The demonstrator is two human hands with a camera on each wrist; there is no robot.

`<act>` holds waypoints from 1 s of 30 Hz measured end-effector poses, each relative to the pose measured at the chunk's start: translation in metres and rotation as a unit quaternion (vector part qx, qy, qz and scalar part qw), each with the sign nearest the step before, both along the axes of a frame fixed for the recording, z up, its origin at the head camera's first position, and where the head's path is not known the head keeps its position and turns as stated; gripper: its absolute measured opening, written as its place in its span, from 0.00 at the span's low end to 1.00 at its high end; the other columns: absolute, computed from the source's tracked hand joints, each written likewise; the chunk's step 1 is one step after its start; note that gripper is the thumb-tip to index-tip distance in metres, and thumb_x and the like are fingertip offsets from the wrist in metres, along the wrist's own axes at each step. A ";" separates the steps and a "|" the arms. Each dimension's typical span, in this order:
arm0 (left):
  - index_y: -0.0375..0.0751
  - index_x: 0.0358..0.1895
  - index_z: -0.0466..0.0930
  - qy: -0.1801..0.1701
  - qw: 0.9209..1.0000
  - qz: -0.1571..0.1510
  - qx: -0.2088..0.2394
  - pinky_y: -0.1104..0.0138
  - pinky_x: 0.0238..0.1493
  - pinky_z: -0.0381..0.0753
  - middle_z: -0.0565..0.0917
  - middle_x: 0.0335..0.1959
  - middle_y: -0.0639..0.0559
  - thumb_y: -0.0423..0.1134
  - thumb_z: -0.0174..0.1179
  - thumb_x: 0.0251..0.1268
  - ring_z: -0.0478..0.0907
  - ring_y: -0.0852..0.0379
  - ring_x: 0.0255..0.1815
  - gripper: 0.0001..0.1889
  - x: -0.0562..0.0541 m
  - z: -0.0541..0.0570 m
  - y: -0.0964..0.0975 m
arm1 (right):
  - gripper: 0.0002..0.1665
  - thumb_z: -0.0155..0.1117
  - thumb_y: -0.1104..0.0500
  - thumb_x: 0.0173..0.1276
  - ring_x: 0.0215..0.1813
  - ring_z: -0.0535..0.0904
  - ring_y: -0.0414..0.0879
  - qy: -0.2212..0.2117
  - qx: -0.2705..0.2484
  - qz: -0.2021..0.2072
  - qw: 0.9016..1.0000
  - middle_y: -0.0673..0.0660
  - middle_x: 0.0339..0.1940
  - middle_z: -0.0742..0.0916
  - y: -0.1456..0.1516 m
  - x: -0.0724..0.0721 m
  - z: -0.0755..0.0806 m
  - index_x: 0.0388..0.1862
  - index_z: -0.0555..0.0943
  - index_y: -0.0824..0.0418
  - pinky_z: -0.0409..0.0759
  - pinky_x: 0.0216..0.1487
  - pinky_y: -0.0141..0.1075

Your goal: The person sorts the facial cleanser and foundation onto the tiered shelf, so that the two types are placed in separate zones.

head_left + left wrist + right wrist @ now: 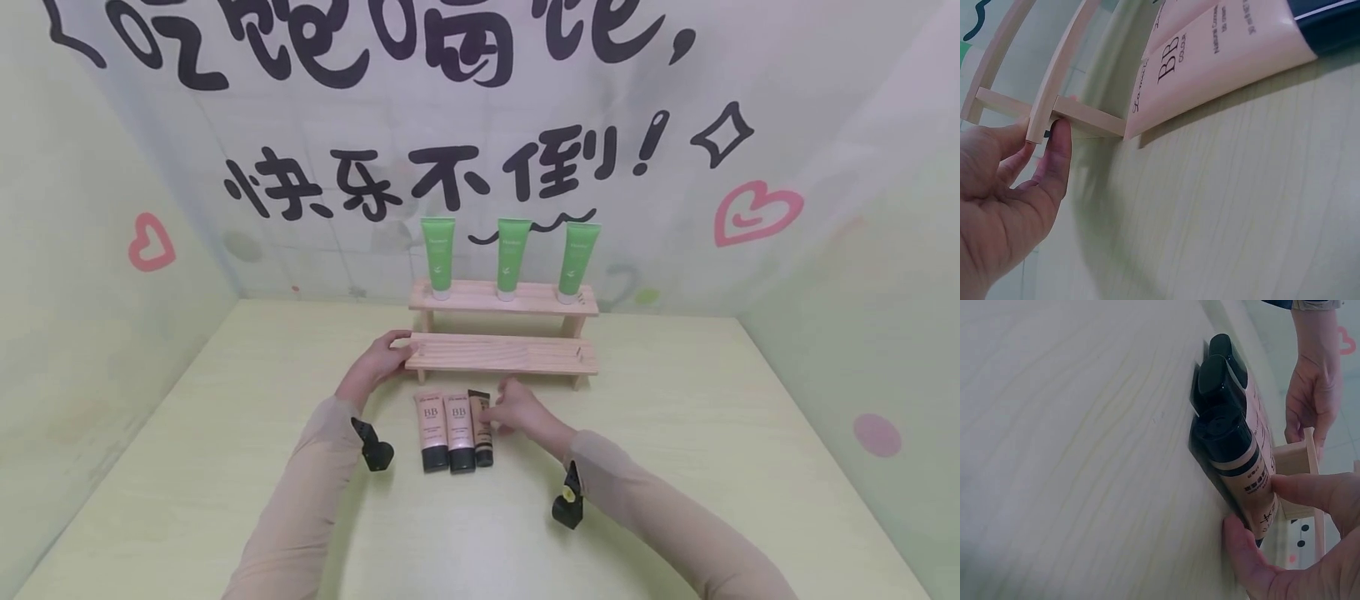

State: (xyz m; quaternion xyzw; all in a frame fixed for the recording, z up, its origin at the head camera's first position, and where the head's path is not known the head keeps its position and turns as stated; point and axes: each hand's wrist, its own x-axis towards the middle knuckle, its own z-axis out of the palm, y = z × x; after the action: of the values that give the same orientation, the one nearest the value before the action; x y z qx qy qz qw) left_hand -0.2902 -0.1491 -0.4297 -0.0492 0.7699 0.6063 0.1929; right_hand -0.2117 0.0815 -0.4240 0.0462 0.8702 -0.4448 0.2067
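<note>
My left hand (pixel 378 358) pinches the left end of the lower board of a two-step wooden stand (pixel 502 354); in the left wrist view, thumb and fingers lie on either side of the board (pixel 1054 75). My right hand (pixel 525 412) holds a slim tan tube (pixel 484 446) with a black cap, lying flat on the table. In the right wrist view, one digit is on top of the tan tube (pixel 1250 481) and another against its side. Left of it lie two pink BB cream tubes (pixel 458 425) (pixel 432 425) with black caps.
Three green tubes (pixel 439 258) (pixel 512 258) (pixel 577 262) stand on caps along the stand's upper board (pixel 480 298). The pale table (pixel 675 467) meets a printed wall (pixel 337 267) behind the stand. Black wrist cameras (pixel 375 450) (pixel 568 500) hang below both sleeves.
</note>
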 end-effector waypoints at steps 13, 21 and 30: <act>0.39 0.70 0.50 -0.010 1.000 0.002 -0.004 0.67 0.51 0.76 0.66 0.62 0.31 0.39 0.44 0.71 0.73 0.51 0.52 0.27 -0.002 -0.002 -0.002 | 0.15 0.69 0.58 0.53 0.23 0.81 0.45 -0.012 -0.002 0.017 1.000 0.59 0.26 0.84 -0.013 0.001 -0.004 0.31 0.77 0.68 0.81 0.28 0.34; 0.38 0.70 0.50 -0.006 1.000 0.001 -0.007 0.67 0.50 0.77 0.66 0.62 0.30 0.39 0.44 0.71 0.74 0.53 0.50 0.27 -0.003 -0.004 0.000 | 0.30 0.70 0.57 0.51 0.26 0.82 0.47 -0.025 -0.018 -0.015 0.999 0.63 0.37 0.83 -0.008 0.000 -0.011 0.48 0.70 0.70 0.82 0.27 0.33; 0.38 0.69 0.51 -0.004 1.000 0.007 -0.005 0.70 0.46 0.78 0.68 0.60 0.31 0.38 0.45 0.71 0.75 0.55 0.46 0.26 -0.003 -0.003 0.000 | 0.28 0.68 0.62 0.51 0.28 0.82 0.49 -0.040 -0.065 -0.029 0.997 0.66 0.38 0.82 -0.001 -0.002 -0.011 0.49 0.69 0.69 0.83 0.28 0.35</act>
State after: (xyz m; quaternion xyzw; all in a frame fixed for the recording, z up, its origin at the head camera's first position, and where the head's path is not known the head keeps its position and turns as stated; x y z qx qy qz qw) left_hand -0.2935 -0.1496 -0.4330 -0.0580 0.7720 0.6034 0.1914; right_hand -0.2134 0.0806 -0.4353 0.0753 0.8289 -0.5041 0.2307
